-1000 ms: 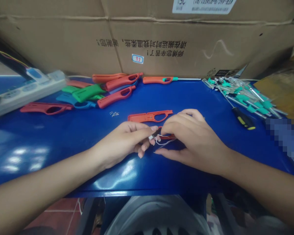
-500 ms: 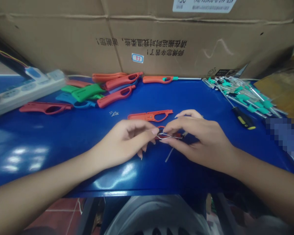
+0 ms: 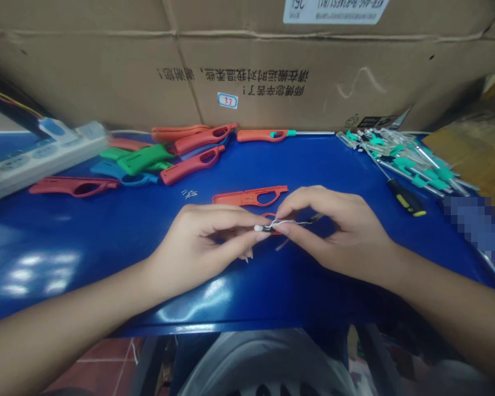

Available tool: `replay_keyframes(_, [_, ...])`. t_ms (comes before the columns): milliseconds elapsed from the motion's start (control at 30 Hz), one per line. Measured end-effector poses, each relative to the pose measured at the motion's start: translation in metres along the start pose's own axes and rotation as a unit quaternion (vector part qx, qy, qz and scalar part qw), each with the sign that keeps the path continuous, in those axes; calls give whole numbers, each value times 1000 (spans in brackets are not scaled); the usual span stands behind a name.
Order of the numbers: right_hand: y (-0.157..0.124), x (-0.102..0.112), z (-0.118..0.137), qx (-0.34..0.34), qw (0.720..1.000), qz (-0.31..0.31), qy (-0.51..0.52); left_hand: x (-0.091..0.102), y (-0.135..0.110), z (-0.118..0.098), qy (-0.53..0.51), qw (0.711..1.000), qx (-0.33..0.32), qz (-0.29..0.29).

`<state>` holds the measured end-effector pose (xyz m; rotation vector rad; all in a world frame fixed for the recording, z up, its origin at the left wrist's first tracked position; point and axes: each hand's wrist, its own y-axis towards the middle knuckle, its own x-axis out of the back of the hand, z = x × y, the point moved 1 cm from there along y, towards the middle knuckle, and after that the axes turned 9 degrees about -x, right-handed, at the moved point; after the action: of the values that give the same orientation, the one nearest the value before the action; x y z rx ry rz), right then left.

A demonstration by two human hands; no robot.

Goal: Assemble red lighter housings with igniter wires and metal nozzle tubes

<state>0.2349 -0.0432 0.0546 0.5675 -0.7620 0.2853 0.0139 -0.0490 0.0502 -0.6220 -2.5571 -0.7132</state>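
My left hand (image 3: 208, 236) and my right hand (image 3: 338, 228) meet over the middle of the blue table (image 3: 107, 236). Both pinch a small black part with a thin white wire (image 3: 286, 223) stretched between their fingertips; the left holds the white-tipped end. Just beyond the fingers lies an orange lighter shell half (image 3: 251, 196), flat on the table. A second red piece (image 3: 271, 216) peeks out under the wire, mostly hidden by my fingers.
Several orange, green and blue lighter shells (image 3: 165, 154) lie at the back left. A power strip (image 3: 37, 157) sits at the far left. Teal-handled parts (image 3: 412, 159) and a black-and-yellow screwdriver (image 3: 406, 198) lie at the right. Cardboard boxes (image 3: 272, 66) form the back wall. Tiny screws (image 3: 191, 193) lie nearby.
The wire, bunched in a loop between my fingertips before, is now pulled out straight. Both hands have lifted slightly and the right fingers have shifted along the wire.
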Motion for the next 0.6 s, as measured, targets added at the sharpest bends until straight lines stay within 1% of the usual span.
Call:
replay_keyframes(67, [-1, 1, -3, 80, 994, 4, -71, 0, 0, 0, -11, 1000, 10, 0])
replay_keyframes(133, [-2, 3, -7, 138, 981, 17, -137, 0, 1, 0, -32, 999, 25, -1])
replay_keyframes(200, [-3, 6, -9, 169, 970, 26, -171, -1, 1, 0, -57, 998, 41, 1])
replay_keyframes(267, [-4, 8, -9, 182, 966, 28, -179, -1, 1, 0, -75, 996, 50, 4])
replay_keyframes(333, [-4, 8, -8, 180, 969, 24, -170, -1, 1, -1, -82, 995, 53, 6])
replay_keyframes(400, [-4, 6, -6, 162, 977, 21, -137, -2, 0, -2, -82, 995, 55, 4])
replay_keyframes(500, [-5, 1, -3, 116, 991, 12, -60, -3, -1, -2, -73, 995, 63, -4])
replay_keyframes(600, [-5, -2, -1, 82, 997, 2, -7, -4, -2, -1, -71, 995, 61, -16])
